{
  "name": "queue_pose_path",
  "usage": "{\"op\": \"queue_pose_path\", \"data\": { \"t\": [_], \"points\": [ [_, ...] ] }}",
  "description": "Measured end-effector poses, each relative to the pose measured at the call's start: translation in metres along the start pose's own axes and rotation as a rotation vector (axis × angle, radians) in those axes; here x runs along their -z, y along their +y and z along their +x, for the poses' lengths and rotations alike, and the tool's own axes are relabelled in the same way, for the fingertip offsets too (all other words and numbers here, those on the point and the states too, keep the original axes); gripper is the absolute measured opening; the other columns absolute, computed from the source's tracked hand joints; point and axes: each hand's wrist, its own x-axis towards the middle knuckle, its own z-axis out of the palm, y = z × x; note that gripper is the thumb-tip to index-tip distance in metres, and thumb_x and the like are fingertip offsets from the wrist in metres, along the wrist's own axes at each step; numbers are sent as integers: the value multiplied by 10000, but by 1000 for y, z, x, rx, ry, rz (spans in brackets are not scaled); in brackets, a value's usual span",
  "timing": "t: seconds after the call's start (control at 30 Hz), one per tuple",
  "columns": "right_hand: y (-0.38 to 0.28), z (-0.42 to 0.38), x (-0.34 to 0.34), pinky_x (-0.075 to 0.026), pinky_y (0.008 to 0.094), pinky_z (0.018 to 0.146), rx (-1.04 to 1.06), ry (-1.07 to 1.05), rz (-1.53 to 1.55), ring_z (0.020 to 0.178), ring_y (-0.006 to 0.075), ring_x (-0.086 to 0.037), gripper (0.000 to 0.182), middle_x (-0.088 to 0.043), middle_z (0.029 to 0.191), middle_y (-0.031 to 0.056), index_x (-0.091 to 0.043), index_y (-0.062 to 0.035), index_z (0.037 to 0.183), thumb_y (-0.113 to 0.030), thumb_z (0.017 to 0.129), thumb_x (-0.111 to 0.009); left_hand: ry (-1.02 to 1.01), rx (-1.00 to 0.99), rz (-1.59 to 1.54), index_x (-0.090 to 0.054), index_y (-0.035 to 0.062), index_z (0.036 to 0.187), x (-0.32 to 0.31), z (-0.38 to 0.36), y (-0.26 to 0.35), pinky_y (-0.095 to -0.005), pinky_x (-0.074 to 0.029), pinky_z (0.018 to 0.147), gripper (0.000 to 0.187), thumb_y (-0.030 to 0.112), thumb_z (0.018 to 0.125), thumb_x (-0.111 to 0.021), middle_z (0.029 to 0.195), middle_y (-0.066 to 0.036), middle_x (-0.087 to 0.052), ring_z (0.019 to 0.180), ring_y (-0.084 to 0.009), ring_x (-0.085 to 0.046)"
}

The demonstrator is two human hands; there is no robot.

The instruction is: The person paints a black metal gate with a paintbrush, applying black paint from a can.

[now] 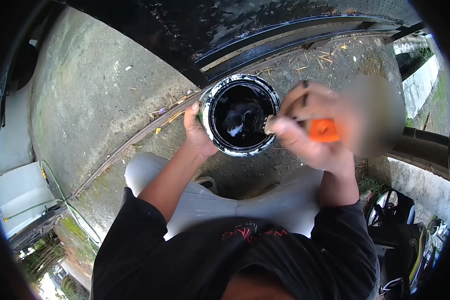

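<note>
My left hand (197,132) grips an open paint can (211,141) from its left side, thumb up along the wall and the other fingers hidden beneath. Glossy black paint (242,112) fills much of the can, and its pale rim is smeared with black. At the can's right edge, my right hand (307,127) is closed around a paintbrush with an orange handle (324,131). The brush's pale, stained end overlaps the rim in this view. Black smudges mark the fingers of this hand.
A black metal gate (185,37) with wet-looking paint stands just beyond the can. Under it, a narrow rail (120,142) crosses the concrete ground (95,90). A green hose (60,187) lies at left; a motorbike (397,240) is parked at lower right.
</note>
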Motion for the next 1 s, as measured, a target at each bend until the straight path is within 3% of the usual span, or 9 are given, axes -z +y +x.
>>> {"op": "queue_pose_path", "data": {
  "t": [0.1, 0.23, 0.33, 0.47, 0.57, 0.63, 0.87, 1.0],
  "points": [
    [-11, 1, 7, -399, 230, 418, -323, 272, 340, 487, 82, -564, 231, -623, 675, 66, -616, -36, 691, -89, 835, -789, 66, -11, -69, -504, 75, 1422, -14, -3, 4, -523, -476, 1058, 950, 714, 723, -579, 1399, -201, -542, 1280, -356, -546],
    [-11, -2, 17, -407, 207, 411, -343, 336, 449, 477, 77, -567, 224, -620, 693, 74, -606, -32, 710, -80, 894, -725, 63, -65, -105, -538, 68, 1389, -14, 1, 9, -522, -483, 1046, 877, 681, 762, -575, 1366, -199, -570, 1259, -349, -562],
    [-8, -5, 25, -398, 204, 406, -239, 272, 340, 464, 79, -538, 218, -631, 732, 119, -593, -32, 717, -72, 893, -716, 116, -142, -19, -555, 61, 1369, -38, -7, 10, -510, -503, 1028, 833, 653, 783, -569, 1339, -199, -592, 1228, -340, -590],
    [-9, -8, 36, -374, 200, 387, -195, 294, 281, 451, 75, -498, 229, -624, 727, 136, -580, -33, 709, -80, 890, -712, 7, -116, -49, -569, 63, 1355, -34, -8, 7, -503, -539, 990, 813, 641, 783, -567, 1335, -195, -594, 1219, -343, -603],
    [-10, -9, 43, -350, 199, 371, -215, 346, 293, 439, 72, -459, 253, -612, 712, 132, -562, -41, 694, -98, 895, -704, -37, -120, -105, -564, 66, 1361, -35, -6, 6, -512, -532, 998, 814, 642, 786, -562, 1347, -195, -584, 1224, -347, -598],
    [-8, -9, 46, -340, 200, 366, -210, 364, 275, 434, 72, -444, 257, -608, 708, 132, -557, -42, 693, -105, 896, -701, -47, -132, 92, -494, 129, 1432, -35, -7, 6, -533, -453, 1069, 868, 737, 813, -482, 1437, -157, -509, 1310, -340, -509],
    [-6, -10, 57, -355, 211, 359, -224, 344, 339, 408, 92, -451, 258, -587, 692, 170, -545, -28, 697, -107, 920, -649, -234, -56, -311, -529, 78, 1398, -31, -4, -1, -530, -500, 1033, 844, 667, 793, -537, 1380, -196, -555, 1270, -361, -559],
    [3, -6, 59, -390, 220, 360, -250, 382, 512, 399, 116, -495, 240, -579, 734, 192, -558, 2, 766, -131, 964, -579, -55, 3, -223, -516, 89, 1415, -36, -7, -3, -534, -480, 1053, 874, 689, 778, -522, 1406, -198, -533, 1282, -367, -546]
  ]
}}
